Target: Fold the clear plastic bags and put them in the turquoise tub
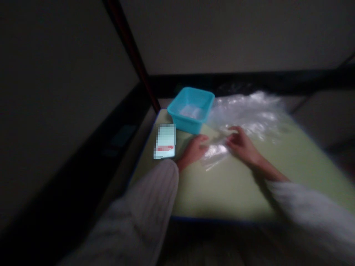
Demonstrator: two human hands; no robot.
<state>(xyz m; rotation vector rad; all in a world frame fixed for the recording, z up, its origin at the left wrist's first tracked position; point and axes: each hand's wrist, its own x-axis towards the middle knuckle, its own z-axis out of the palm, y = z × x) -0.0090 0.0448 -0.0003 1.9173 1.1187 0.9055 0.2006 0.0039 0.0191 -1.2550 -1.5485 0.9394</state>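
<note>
A small clear plastic bag lies low over the table between my two hands, shiny and creased. My left hand is closed at its left side, fingers and thumb on the bag's edge. From the right, my right hand pinches the bag's other side with bent fingers, the index finger raised a little. Blur hides the exact fingertip contact. Just beyond my left hand stands a turquoise plastic basket, with some whitish, clear-looking pieces inside that I cannot make out.
A heap of clear plastic bags spreads over the table's back right. Left of my left hand lies a lit phone, its screen pixelated. The pale yellow-green table has a blue edge; a dark red pole rises behind its left corner.
</note>
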